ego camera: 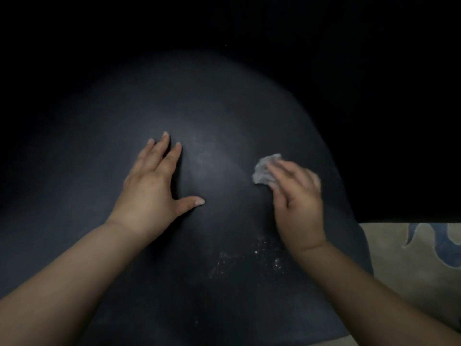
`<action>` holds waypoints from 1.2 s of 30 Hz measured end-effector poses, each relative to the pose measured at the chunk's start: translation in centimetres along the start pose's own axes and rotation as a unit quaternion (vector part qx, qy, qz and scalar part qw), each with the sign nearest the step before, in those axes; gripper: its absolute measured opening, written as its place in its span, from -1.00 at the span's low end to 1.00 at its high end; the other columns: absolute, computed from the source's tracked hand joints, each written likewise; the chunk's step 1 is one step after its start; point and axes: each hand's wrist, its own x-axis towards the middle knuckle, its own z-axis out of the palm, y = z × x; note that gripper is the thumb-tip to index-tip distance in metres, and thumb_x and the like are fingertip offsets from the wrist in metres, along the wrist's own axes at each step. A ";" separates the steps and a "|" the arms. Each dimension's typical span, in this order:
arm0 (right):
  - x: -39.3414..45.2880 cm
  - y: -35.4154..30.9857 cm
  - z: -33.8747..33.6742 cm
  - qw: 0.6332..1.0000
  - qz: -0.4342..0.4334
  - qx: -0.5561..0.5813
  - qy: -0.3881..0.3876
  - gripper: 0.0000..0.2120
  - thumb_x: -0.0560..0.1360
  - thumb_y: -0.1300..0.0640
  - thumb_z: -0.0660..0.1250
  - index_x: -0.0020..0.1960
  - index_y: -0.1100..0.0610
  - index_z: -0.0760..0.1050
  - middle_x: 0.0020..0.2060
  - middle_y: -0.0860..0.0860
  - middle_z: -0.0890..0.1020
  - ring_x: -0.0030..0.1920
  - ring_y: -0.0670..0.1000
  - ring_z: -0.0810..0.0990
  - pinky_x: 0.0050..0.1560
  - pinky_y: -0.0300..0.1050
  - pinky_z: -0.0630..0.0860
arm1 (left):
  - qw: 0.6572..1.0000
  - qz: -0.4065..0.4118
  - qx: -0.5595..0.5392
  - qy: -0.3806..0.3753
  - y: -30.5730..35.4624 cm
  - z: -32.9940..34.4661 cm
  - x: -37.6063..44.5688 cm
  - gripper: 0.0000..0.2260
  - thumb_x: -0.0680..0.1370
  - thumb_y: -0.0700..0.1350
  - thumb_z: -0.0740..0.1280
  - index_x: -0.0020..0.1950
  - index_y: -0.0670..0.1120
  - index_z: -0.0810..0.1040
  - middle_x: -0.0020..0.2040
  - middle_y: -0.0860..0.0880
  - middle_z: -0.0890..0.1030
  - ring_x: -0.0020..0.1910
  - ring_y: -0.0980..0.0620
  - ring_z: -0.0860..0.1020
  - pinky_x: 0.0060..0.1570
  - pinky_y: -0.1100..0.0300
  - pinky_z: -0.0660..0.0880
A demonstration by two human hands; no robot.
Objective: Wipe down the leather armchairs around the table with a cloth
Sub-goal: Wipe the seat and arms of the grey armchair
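A dark leather armchair point(214, 106) fills most of the head view, its rounded surface dimly lit. My left hand point(154, 186) rests flat on the leather with fingers straight and thumb spread. To its right, my right hand point(296, 196) presses a small crumpled grey cloth point(264, 168) against the leather; the cloth sticks out past the fingertips and the rest is hidden under the hand. White specks and smears point(249, 260) mark the leather just below my right wrist.
A beige carpet with a blue pattern point(419, 255) shows at the lower right, beside the chair's edge. Everything above and to the right of the chair is black and unreadable.
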 end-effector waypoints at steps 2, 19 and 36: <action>1.9 0.1 0.3 0.997 0.065 0.011 0.032 -0.66 0.45 0.38 0.35 0.19 0.16 0.58 0.15 0.04 0.58 0.12 0.16 0.48 0.23 -0.45 0.21 | 1.000 -0.002 0.002 0.000 -0.6 -0.4 0.4 -0.01 0.29 0.31 0.43 0.59 0.04 0.04 0.60 0.08 -0.09 0.56 0.07 -0.16 0.52 -0.05 0.01; 9.4 -4.4 4.6 0.997 0.006 0.067 -0.046 -0.67 0.50 0.34 0.29 0.23 0.13 0.56 0.20 0.08 0.54 0.12 -0.14 0.36 0.24 -0.39 0.26 | 0.999 0.016 0.013 -0.024 -1.1 0.1 1.0 -0.01 0.30 0.31 0.44 0.57 0.19 -0.06 0.58 0.13 -0.22 0.54 0.08 -0.26 0.45 0.09 -0.21; 2.3 -2.2 1.9 0.988 -0.133 0.010 -0.081 -0.64 0.42 0.40 0.38 0.17 0.13 0.59 0.15 0.01 0.59 0.06 0.16 0.53 0.18 -0.17 0.35 | 0.999 0.046 0.017 -0.012 -0.9 0.2 0.3 -0.08 0.39 0.24 0.43 0.58 0.11 -0.04 0.59 0.09 -0.17 0.55 0.05 -0.23 0.45 0.14 -0.26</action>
